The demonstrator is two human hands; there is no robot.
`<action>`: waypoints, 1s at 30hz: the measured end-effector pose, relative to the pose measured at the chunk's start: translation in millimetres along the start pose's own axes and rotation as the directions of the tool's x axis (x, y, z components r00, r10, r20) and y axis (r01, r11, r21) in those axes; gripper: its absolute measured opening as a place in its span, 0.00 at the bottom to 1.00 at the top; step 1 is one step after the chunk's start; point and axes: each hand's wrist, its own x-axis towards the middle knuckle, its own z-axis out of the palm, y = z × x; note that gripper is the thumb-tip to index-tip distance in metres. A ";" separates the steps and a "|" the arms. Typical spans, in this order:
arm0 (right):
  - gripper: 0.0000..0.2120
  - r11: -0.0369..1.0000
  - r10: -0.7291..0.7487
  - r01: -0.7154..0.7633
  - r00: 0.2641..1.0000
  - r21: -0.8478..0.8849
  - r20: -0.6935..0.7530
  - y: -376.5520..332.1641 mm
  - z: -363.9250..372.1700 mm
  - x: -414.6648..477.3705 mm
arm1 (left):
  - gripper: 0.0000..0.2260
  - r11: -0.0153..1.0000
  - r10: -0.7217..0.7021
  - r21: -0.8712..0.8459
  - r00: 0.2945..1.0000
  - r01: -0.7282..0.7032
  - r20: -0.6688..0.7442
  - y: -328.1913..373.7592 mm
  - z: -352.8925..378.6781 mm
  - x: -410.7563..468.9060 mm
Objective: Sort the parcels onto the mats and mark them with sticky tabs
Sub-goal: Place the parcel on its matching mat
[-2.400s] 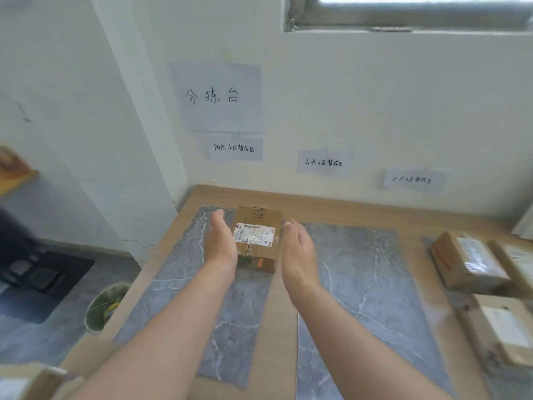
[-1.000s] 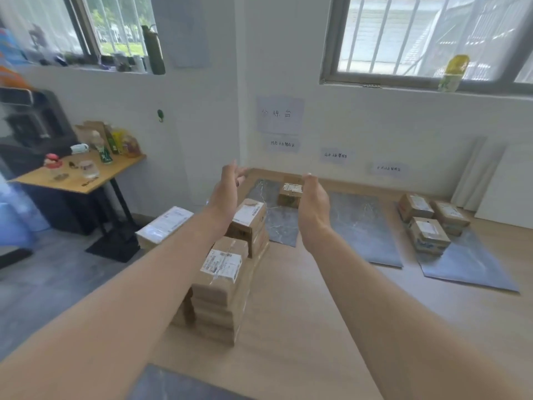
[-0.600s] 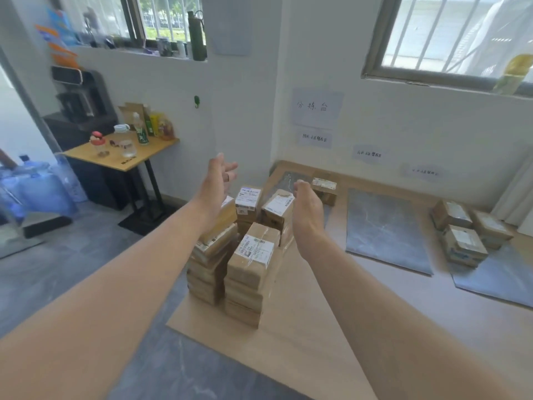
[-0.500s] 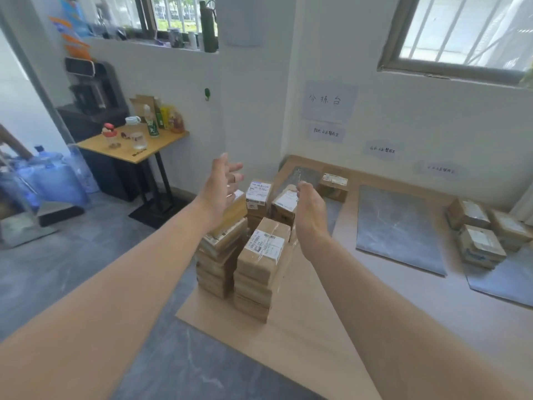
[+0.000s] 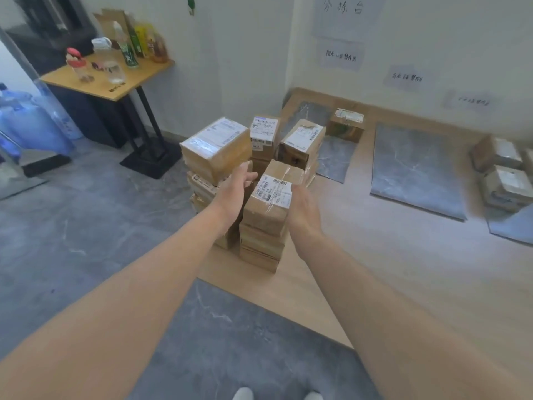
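The top parcel (image 5: 274, 194) is flanked by the left hand (image 5: 235, 194) and right hand (image 5: 302, 210) — both grips released, fingers relaxed.

The left forearm (image 5: 129, 298) and right forearm (image 5: 375, 298) are bare for all of their visible length, and the left hand (image 5: 236, 189) and right hand (image 5: 302, 209) are bare too. At the bottom edge show the rounded toes of two pale, whitish shoes (image 5: 242, 394).

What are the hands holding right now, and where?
Nothing yet: the open left hand and right hand flank the sides of the top parcel.
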 end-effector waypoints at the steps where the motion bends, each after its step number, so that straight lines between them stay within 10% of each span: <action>1: 0.18 1.000 -0.001 0.001 1.000 -0.004 -0.004 5.6 2.8 1.5 | 0.28 1.000 -0.024 0.002 1.000 0.023 0.004 -6.6 -0.4 1.8; 30: 0.16 0.966 -0.168 0.206 0.958 0.155 -0.231 -103.0 -130.5 -78.2 | 0.26 0.994 0.098 -0.073 0.972 -0.084 0.212 129.8 87.7 -83.1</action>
